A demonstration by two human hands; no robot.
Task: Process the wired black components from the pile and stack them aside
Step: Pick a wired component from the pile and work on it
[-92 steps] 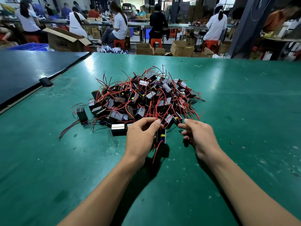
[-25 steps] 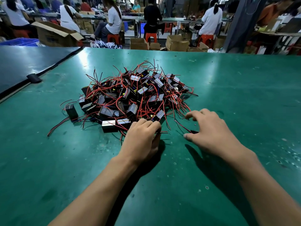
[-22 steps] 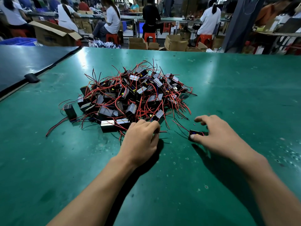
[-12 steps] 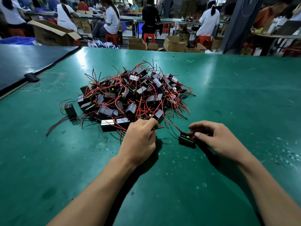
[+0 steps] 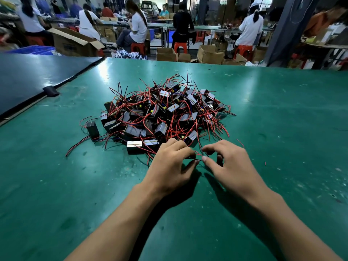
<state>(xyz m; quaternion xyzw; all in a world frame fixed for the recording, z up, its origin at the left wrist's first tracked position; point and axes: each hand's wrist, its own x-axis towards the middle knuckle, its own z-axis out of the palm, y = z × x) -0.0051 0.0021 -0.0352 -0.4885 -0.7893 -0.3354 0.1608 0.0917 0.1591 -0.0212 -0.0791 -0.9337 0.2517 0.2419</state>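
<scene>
The likeliest trouble is in the tangle: the thin red wire leads between my fingertips run back toward the heap of small black box-shaped components with red wires, so a pull could, I judge, drag neighbours off the pile or strain a lead. My left hand is curled at the heap's near edge, thumb and forefinger pinched on a thin dark strand; whether a component sits under the palm I cannot tell. My right hand is half open just beside it, forefinger and thumb closing toward the same strands, gripping nothing I can see. Both hover over the worn green table mat; no stack is in view.
</scene>
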